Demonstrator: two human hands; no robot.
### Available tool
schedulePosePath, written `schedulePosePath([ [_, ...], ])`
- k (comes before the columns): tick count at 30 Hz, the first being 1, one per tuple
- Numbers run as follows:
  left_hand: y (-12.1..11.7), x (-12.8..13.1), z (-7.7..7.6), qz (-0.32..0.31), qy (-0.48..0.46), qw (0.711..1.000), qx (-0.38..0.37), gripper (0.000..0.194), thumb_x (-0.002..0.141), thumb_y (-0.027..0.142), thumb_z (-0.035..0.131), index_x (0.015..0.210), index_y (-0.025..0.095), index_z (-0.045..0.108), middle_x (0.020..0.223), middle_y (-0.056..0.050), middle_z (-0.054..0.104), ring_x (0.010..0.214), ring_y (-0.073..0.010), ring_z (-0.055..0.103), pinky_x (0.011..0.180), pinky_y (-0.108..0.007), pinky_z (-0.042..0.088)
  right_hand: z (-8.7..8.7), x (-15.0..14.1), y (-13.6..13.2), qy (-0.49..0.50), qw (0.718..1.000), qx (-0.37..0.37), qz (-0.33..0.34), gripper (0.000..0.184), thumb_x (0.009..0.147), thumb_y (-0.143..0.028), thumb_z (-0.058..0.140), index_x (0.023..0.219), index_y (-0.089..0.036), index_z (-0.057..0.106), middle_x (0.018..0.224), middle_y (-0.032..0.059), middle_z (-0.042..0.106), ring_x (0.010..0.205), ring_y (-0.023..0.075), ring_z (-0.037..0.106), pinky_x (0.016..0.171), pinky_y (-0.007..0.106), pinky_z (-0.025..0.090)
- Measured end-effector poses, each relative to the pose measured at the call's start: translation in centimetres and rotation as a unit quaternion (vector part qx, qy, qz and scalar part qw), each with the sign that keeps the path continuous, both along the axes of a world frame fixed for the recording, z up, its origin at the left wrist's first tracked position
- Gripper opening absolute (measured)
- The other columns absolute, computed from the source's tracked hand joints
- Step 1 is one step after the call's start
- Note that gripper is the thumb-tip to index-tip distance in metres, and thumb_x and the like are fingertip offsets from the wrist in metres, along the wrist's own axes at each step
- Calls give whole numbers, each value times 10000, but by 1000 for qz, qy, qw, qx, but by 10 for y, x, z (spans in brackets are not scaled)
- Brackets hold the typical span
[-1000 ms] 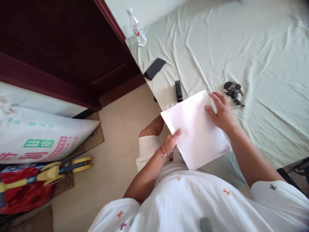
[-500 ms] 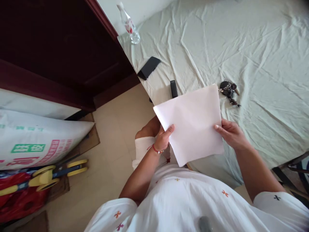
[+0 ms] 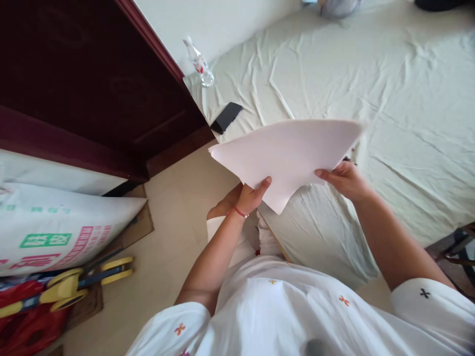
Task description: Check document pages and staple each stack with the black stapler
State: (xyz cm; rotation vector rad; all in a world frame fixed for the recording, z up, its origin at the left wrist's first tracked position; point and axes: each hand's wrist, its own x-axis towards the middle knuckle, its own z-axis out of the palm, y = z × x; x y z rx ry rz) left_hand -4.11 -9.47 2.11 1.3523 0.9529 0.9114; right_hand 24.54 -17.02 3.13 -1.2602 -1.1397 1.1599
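Observation:
I hold a white sheet of paper [image 3: 289,153] in the air over the edge of a bed covered with a pale green sheet [image 3: 371,79]. My left hand [image 3: 252,195], with a red cord on its wrist, grips the paper's near left edge. My right hand [image 3: 343,179] grips its near right edge. The paper is tilted up and nearly flat to the camera, and it hides part of the bed behind it.
A black phone [image 3: 226,117] and a plastic bottle [image 3: 198,63] lie near the bed's left edge. A dark wooden door [image 3: 92,84] stands at the left. On the tiled floor at the left are a large printed sack [image 3: 63,232] and a yellow toy [image 3: 81,279].
Both hands lifted the paper off the bed and tilted it up. My right hand shifted from on top of the paper to its right edge. The keys and small black object are now hidden behind it.

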Motion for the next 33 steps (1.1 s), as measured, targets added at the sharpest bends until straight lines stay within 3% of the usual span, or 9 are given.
schedulePosePath([
  [4,-5,1,-4,60,-55,996,-39,631,799,598,858,1267,187,757,1332,-133,752,1521,-301,526,1360,-465,316,-12,5,-4,-46,998,-29,24,396,873,-640,801,985,-261,820,903,11,797,945,241,760,900,395,642],
  [10,-20,-10,5,103,-162,939,-286,789,557,497,1024,1207,135,763,1309,-155,767,1389,-380,638,1270,-521,455,-12,1,-29,-115,989,-88,40,534,957,-745,640,778,-243,614,623,4,664,576,157,626,549,269,518],
  [13,-41,-10,-2,100,-179,919,-336,768,548,464,1031,1191,131,776,1270,-157,781,1342,-379,672,1259,-531,468,-16,-4,-54,-136,982,-124,43,561,1008,-748,540,752,-249,523,539,-18,590,488,132,546,508,257,461],
  [16,-63,-7,-14,87,-154,913,-369,736,562,484,1022,1162,125,791,1249,-162,787,1332,-381,676,1249,-542,472,-23,-2,-79,-163,974,-152,43,560,1018,-739,509,745,-250,519,569,-13,583,530,144,553,536,272,468],
  [21,-83,-5,-22,-1,-68,950,-305,780,655,634,940,1237,139,780,1353,-160,747,1387,-361,636,1275,-519,430,-20,8,-92,-265,953,-145,2,428,986,-661,598,959,-244,695,709,7,641,632,165,564,556,280,452],
  [25,-85,-5,-21,-112,-26,960,-256,776,774,706,824,1323,162,750,1450,-159,694,1422,-353,604,1293,-516,391,-8,3,-79,-102,980,-169,-28,443,952,-677,666,1121,-270,703,869,43,739,733,207,675,605,297,554],
  [28,-89,-4,-21,-164,-26,954,-249,754,802,710,796,1318,162,750,1465,-159,684,1415,-362,606,1278,-517,406,-1,-3,-68,38,975,-209,-60,526,905,-703,719,1217,-280,720,884,58,781,681,232,726,583,334,613],
  [30,-92,-2,-22,-156,-30,956,-245,711,811,701,793,1284,172,764,1426,-146,710,1387,-355,628,1262,-504,430,0,-6,-64,67,969,-227,-73,523,866,-696,771,1179,-277,758,827,55,786,623,239,727,548,345,623],
  [33,-93,-1,-24,-70,-28,967,-244,593,831,703,771,1134,194,811,1272,-123,779,1299,-331,683,1203,-466,496,-2,-8,-63,59,969,-227,-77,480,842,-691,810,1089,-279,792,804,43,793,594,239,724,511,339,618],
])
